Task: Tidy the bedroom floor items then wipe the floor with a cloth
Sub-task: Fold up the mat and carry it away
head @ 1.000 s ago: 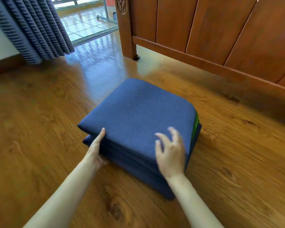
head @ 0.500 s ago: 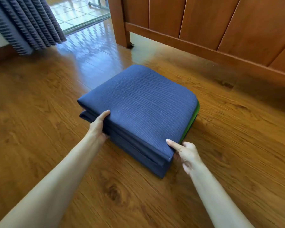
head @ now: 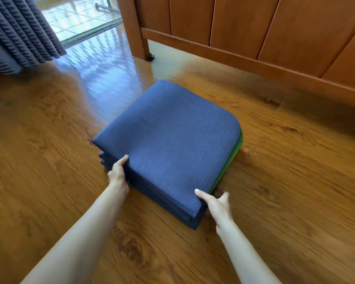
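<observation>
A thick, dark blue folded mat with a ribbed woven surface point(head: 168, 144) lies flat on a glossy brown wood-plank floor point(head: 49, 160). It is folded into several stacked layers, and a thin bright green edge point(head: 235, 149) shows along its right side.

The person's left hand point(head: 118, 174) grips the near-left edge of the mat, thumb on top and fingers tucked out of sight below the layers. The right hand point(head: 214, 202) grips the near-right corner of the mat, thumb pressed on the top layer and fingers curled under the side beside the green edge. Both bare forearms reach in from the bottom of the view.

Beyond the mat and to its right stands a reddish-brown wooden bed frame with vertical panels point(head: 244, 27). Its low rail runs near the mat's far side, apart from it, with a dark gap under the rail. One bed leg point(head: 135, 31) meets the floor beyond the mat's far corner.

Far left of the mat hangs a grey-blue ribbed curtain point(head: 16, 31), its hem touching the floor. Beyond it, a doorway opens onto a sunlit pale tiled floor point(head: 78, 15).
</observation>
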